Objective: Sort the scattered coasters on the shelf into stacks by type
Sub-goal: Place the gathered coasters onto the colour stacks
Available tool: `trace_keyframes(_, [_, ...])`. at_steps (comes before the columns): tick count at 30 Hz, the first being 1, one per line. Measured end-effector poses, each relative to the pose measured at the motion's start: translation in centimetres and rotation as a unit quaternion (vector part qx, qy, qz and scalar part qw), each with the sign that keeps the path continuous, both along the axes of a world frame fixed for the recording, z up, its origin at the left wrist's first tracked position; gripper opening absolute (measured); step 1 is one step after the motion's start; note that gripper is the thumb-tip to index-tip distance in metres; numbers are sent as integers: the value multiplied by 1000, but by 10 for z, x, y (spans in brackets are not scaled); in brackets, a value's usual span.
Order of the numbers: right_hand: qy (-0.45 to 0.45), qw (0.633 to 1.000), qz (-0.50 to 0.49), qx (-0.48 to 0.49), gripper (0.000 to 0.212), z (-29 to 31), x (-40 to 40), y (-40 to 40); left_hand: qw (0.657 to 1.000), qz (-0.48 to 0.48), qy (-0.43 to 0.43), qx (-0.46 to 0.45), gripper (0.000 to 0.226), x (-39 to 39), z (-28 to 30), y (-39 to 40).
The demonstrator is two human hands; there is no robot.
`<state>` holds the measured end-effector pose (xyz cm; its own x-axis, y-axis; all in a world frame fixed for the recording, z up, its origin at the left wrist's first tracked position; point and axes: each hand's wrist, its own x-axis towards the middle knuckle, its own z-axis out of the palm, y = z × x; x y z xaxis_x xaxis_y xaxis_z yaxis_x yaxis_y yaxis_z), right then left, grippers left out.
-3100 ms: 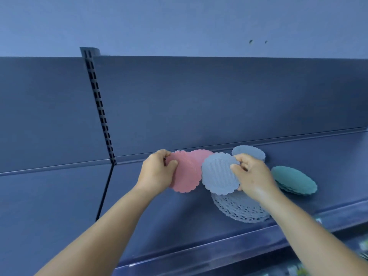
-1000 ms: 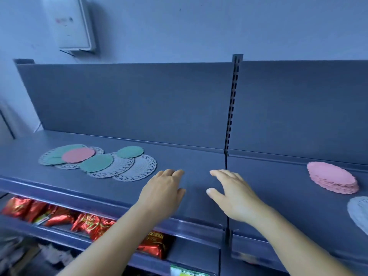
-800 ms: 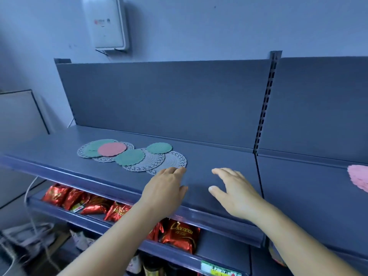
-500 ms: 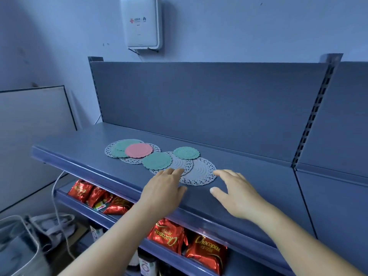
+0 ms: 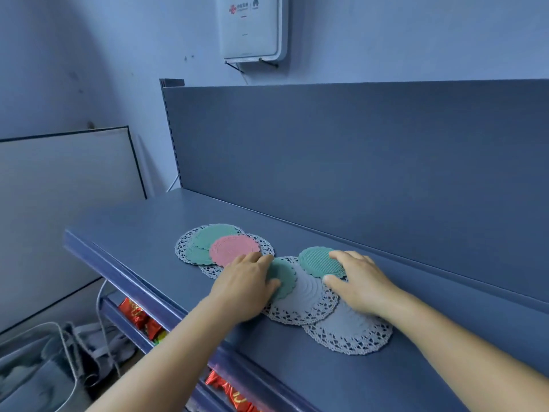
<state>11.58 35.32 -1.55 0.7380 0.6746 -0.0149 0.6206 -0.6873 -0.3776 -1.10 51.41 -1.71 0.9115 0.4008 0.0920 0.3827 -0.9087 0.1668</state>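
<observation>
Blue-grey metal is seen everywhere: a long shelf (image 5: 142, 233) w/ a tall back panel (image 5: 356, 162) behind it, a white wall box (image 5: 252, 26) mounted above. Lower down, red foil snack packs (image 5: 138, 315) are glimpsed on the shelf beneath, and a grey bag (image 5: 35, 373) is seen bottom left.

On the top shelf the coasters are spread in an overlapping row, not yet stacked. Biggest pieces first: a white lace doily (image 5: 350, 331) is laid at the right end, another lace doily (image 5: 306, 301) is overlapped beside it, more lace (image 5: 182, 248) is peeking out at the left end under other pieces. A green coaster (image 5: 208, 242) is laid at far left, w/ a pink coaster (image 5: 233, 248) partly on top of it. Two smaller green coasters are sat on the lace: one in the middle (image 5: 285, 276), one toward the back (image 5: 318, 260).

Left hand (image 5: 246, 283) is laid flat, palm down, fingers spread, fingertips on the middle green coaster and touching the pink one's edge; nothing is gripped. Right hand (image 5: 359, 283) is likewise spread open, palm down, fingers resting on the back green coaster, thumb on the lace just in front; nothing pinched there either.
</observation>
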Motion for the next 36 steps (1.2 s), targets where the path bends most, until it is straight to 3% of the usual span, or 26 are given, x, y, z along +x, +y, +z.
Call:
trace_keyframes(6, [25,999,-32,-28,74,-5,23,24,999,-26,45,6,58,9,-5,15])
trace_keyframes(11, [86,990,-102,49,80,-1,29,30,999,-42,10,4,64,12,-6,23])
trace_keyframes(17, [74,970,-190,136,60,3,25,21,997,-42,-55,-38,69,15,1,26])
trace_keyframes(21, [42,959,-225,170,44,7,13,4,996,-4,-50,-68,48,12,10,33])
trace_keyframes(24, [62,940,-251,223,31,9,-4,-9,995,-10,-95,-36,28,5,19,34])
trace_keyframes(27, [64,919,-283,266,12,8,-21,-29,985,-27,-154,-72,17,-2,26,23])
trace_keyframes(36, [32,866,-362,343,11,14,-81,-107,935,-152,-203,-247,4,4,26,-42])
